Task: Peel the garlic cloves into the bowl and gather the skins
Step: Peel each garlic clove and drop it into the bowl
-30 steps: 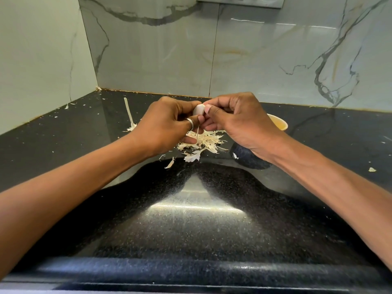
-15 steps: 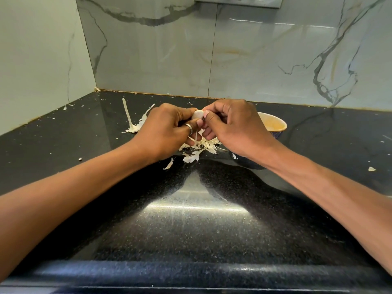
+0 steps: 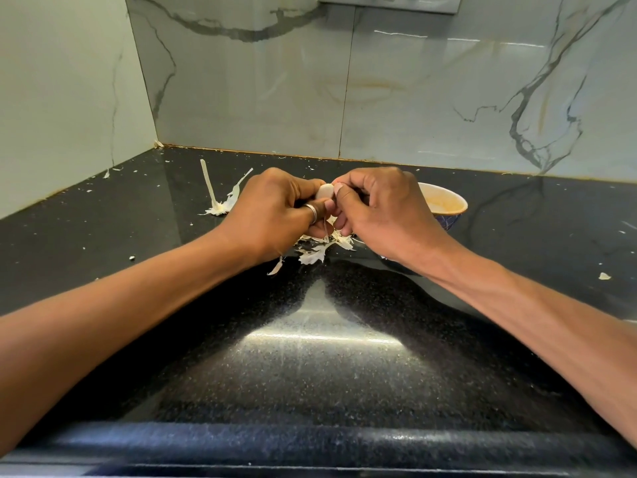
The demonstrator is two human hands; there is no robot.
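My left hand (image 3: 272, 215) and right hand (image 3: 382, 212) both pinching one pale, smooth clove (image 3: 324, 192) above the counter (image 3: 310, 367), fingers closed tight on it (ring on the left), skins (image 3: 322, 248) heaped beneath, bowl (image 3: 448, 207) just right.

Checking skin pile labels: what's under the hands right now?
Under the hands, left and right, a pile of garlic skins lies on the black counter. Only its near edge shows; the rest is covered. The clove is pinched between them.
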